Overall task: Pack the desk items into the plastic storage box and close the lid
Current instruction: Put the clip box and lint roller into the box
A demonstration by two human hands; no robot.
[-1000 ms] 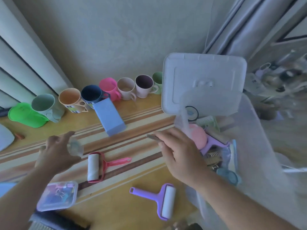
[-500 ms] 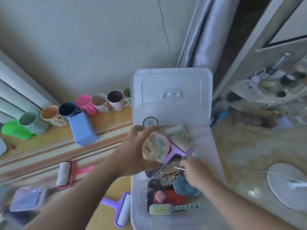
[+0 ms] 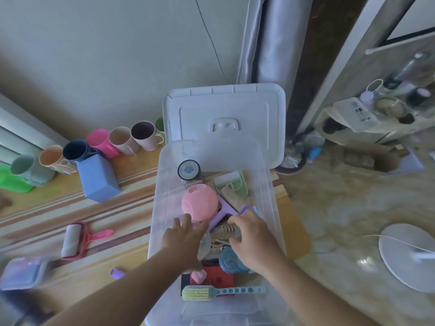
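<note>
The clear plastic storage box [image 3: 160,208] stands open at the desk's right end. Its white lid [image 3: 223,114] is propped up behind it. Both hands are down inside the box. My left hand [image 3: 183,241] covers a clear round item [image 3: 204,245] with fingers spread around it, just below a pink round thing [image 3: 200,203]. My right hand [image 3: 251,238] has its fingers curled on a small metal clip [image 3: 220,242] among beige hair clips [image 3: 224,231]. A round tin [image 3: 188,170], a green brush [image 3: 229,182], a blue tub [image 3: 231,261] and a blue-handled brush [image 3: 221,291] also lie in the box.
On the desk to the left lie a pink lint roller [image 3: 75,238], a blue block [image 3: 97,180], a small clear case [image 3: 22,272] and a purple handle end [image 3: 117,272]. A row of mugs [image 3: 98,147] lines the wall. A white fan base [image 3: 409,257] stands on the floor at right.
My left hand carried the clear round item from over the desk into the box and lowered it. My right hand moved from the box edge down to the hair clips.
</note>
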